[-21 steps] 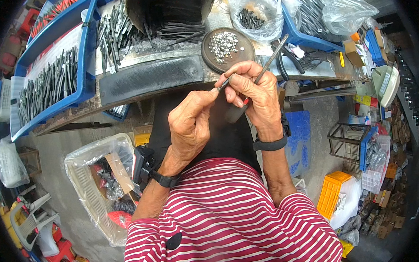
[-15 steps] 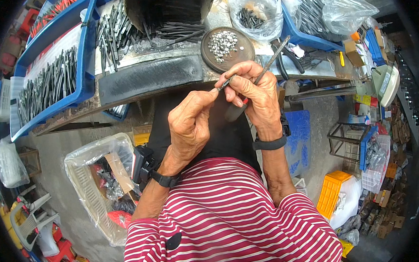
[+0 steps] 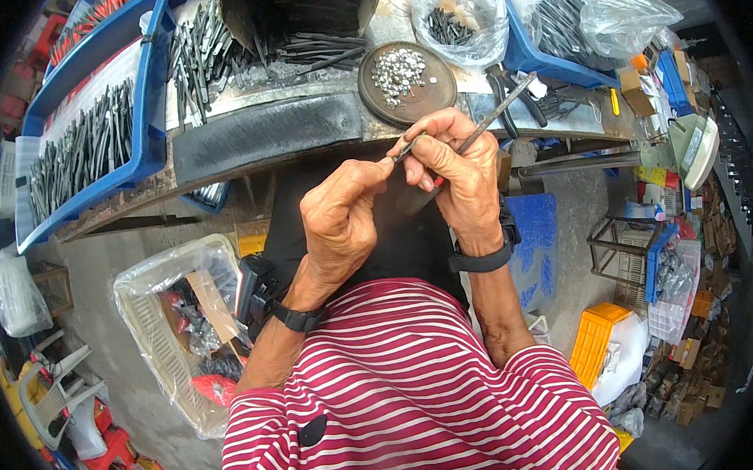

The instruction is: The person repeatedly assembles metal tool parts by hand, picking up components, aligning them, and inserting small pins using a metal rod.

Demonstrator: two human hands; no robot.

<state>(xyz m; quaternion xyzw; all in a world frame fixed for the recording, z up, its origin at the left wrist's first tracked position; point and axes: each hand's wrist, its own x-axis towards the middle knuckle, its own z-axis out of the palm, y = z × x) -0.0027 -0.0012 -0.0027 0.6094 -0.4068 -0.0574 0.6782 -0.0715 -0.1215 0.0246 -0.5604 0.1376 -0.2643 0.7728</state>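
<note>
My left hand pinches one end of a small dark piece between thumb and forefinger. The other end of that piece meets the fingertips of my right hand. A long thin metal tool also lies in my right hand; its shaft slants up to the right, and a bit of red shows below the fingers. Its lower end is blurred, so I cannot tell its kind. Just beyond my fingers, on the bench, a round brown dish carries many small silvery pieces.
Blue trays of dark slender parts stand at the left, with loose ones beside them. A clear bag and black-handled pliers are on the right. A plastic-lined crate sits on the floor at lower left.
The long tool's upper end has tipped slightly down and to the right. Both hands keep their pinch on the small dark piece in nearly the same place.
</note>
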